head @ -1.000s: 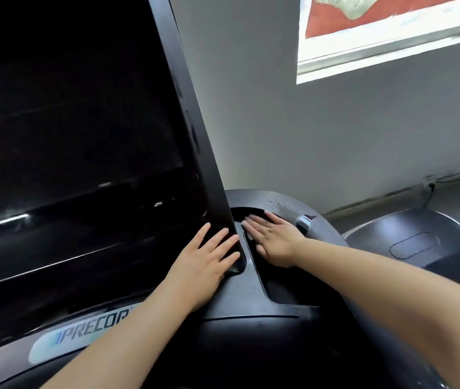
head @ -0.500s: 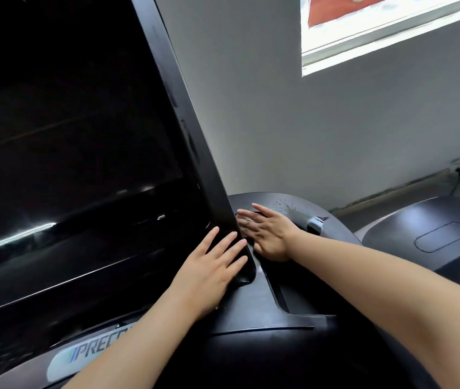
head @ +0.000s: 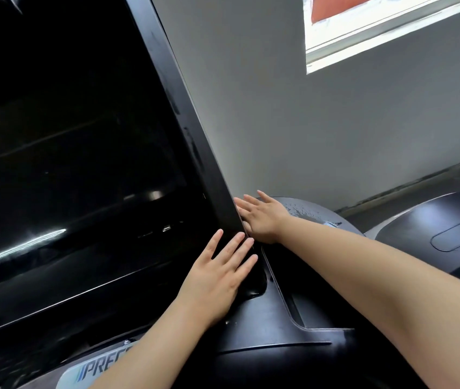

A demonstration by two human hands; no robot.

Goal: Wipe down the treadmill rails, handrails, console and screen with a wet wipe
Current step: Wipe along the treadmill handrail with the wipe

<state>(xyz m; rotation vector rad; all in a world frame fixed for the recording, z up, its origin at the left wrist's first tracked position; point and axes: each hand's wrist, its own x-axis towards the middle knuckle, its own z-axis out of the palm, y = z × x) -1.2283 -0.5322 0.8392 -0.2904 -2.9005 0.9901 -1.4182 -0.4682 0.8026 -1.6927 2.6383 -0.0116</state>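
Left hand (head: 217,279) is laid flat on the lower right corner of the screen (head: 68,164), fingers straight and slightly spread, nothing gripped. Fingertips are placed over the black bezel (head: 184,113) at the screen's right edge.

Right hand (head: 262,217) is positioned just behind that bezel, beside the left hand, with the bezel edge between the two. Fingers are extended and pressed toward the back side of the screen edge; nothing is seen held. A wet wipe cannot be made out under either hand.

Console housing (head: 265,321) is seen below both hands, dark matte plastic, with a recessed pocket under the right forearm. Water droplets are visible on the curved grey top surface (head: 304,211) just beyond the right wrist. A partial "PRE" logo plate (head: 97,369) is cut off by the left forearm at bottom.

Grey wall (head: 321,122) is behind, with a bright window (head: 377,26) upper right. Another dark rounded machine cover (head: 442,234) is located at right.
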